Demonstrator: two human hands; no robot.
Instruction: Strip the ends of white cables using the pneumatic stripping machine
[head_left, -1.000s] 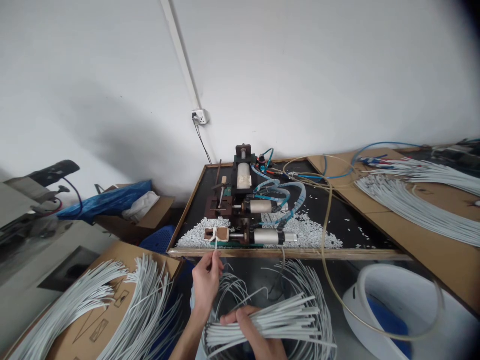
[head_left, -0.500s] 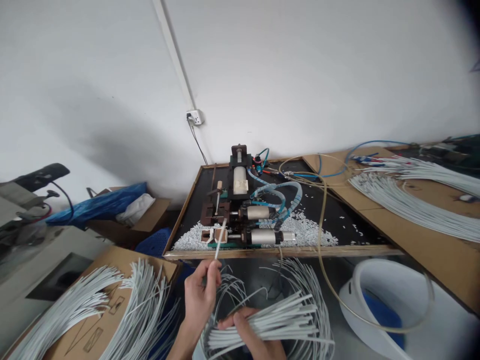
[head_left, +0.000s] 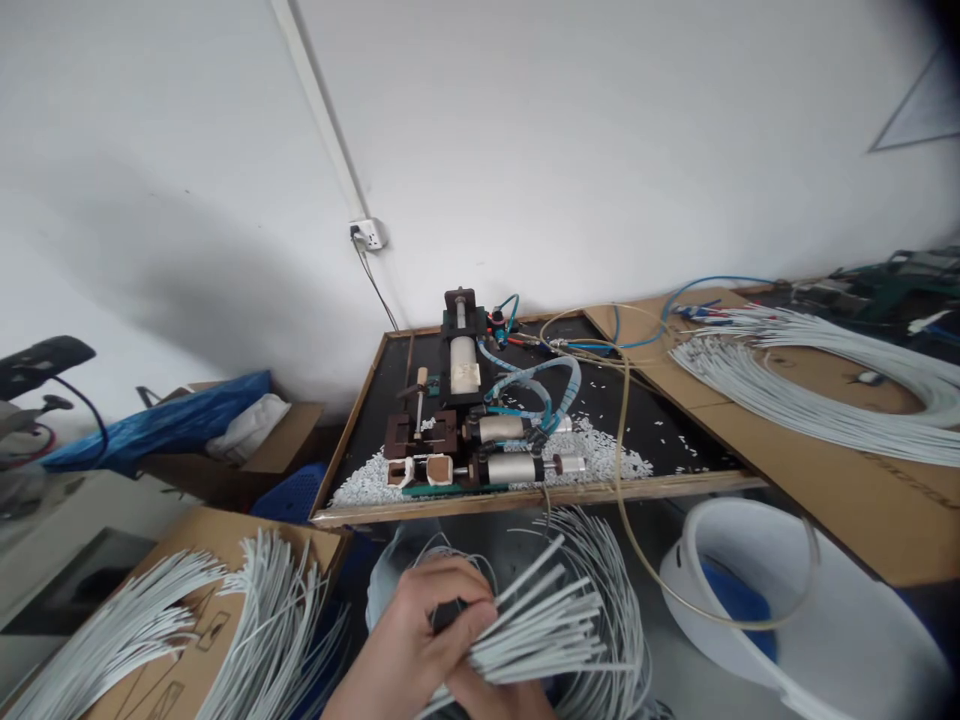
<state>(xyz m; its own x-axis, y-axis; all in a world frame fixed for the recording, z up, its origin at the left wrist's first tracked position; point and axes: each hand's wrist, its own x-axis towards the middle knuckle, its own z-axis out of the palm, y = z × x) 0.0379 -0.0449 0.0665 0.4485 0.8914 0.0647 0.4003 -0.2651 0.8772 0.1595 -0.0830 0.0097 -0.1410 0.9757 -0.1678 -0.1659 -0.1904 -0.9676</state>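
Two bare hands at bottom centre: left hand (head_left: 420, 640), right hand (head_left: 487, 695). Three heaps of white cut cables, too many strands to count: one gripped bundle (head_left: 547, 625), one on the brown cardboard box (head_left: 225, 620), one on the right cardboard sheet (head_left: 810, 380). Two silver pneumatic cylinders (head_left: 510, 450). One white plastic bucket (head_left: 810, 620). One white wall socket (head_left: 367, 234).

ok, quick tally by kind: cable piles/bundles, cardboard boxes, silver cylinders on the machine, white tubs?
White cable piles or bundles: 3 (bundle in hands, left box, right bench)
Cardboard boxes: 2 ()
Silver cylinders: 2 ()
White tubs: 1
Total: 8
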